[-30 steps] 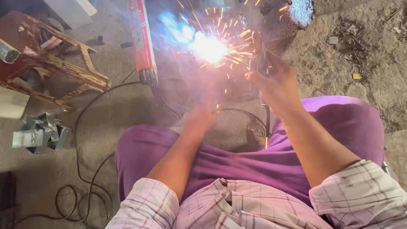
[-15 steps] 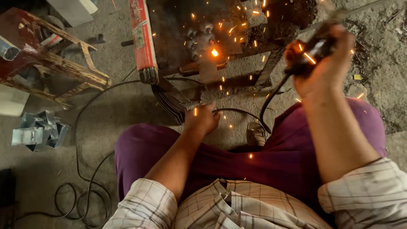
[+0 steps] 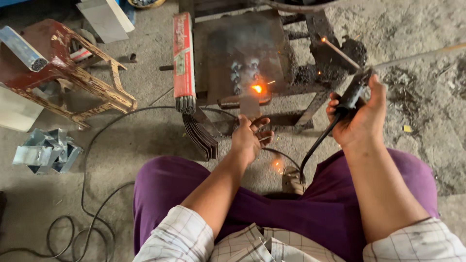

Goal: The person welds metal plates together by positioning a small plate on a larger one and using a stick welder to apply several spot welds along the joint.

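Head view: weld spot glowing on my steel plate.
Right hand: clamped round electrode holder, lifted clear.
Left hand: spread, empty.
Progress: several beads laid, seam seemingly unfinished.

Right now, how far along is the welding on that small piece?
Done: a weld spot glows orange on the metal plate. In hand: the right hand holds the electrode holder lifted clear; the left hand hovers open below. Left: cannot tell whether more welds remain.
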